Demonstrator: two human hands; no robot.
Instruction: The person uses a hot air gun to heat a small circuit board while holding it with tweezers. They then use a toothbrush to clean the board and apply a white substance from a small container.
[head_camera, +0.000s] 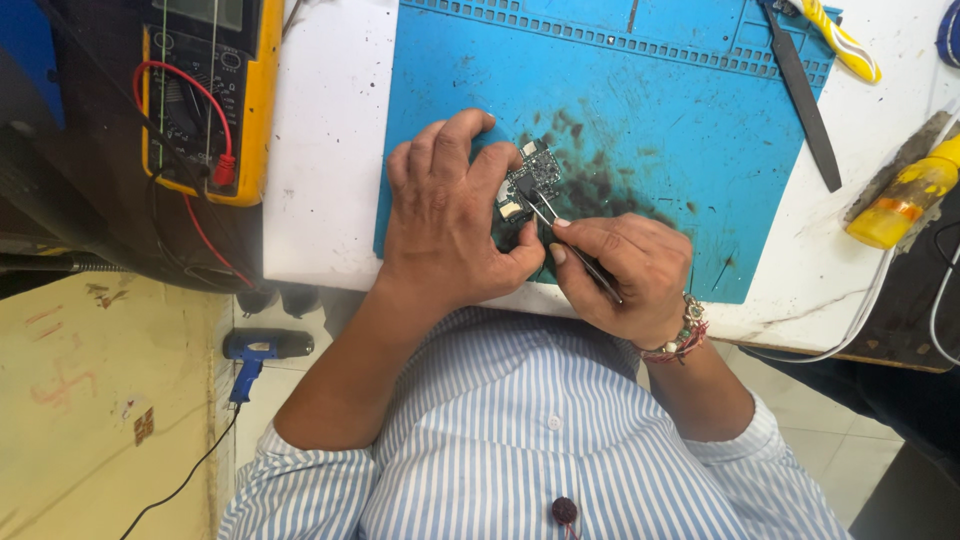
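Observation:
My left hand (445, 215) rests on the blue work mat (660, 110), its fingers pinning a small dark circuit board (532, 178) near the mat's front edge. My right hand (628, 270) grips thin metal tweezers (560, 235) like a pen, tips touching the board's lower part. The board sits amid dark scorch stains on the mat. A beaded bracelet (685, 335) circles my right wrist. My striped shirt fills the bottom of the view.
A yellow multimeter (245, 100) with red and black leads sits at the left. A dark flat tool (805, 100), a yellow-handled tool (845, 45) and a yellow bottle (905, 200) lie at the right. A blue hot-air gun (262, 350) lies on the floor.

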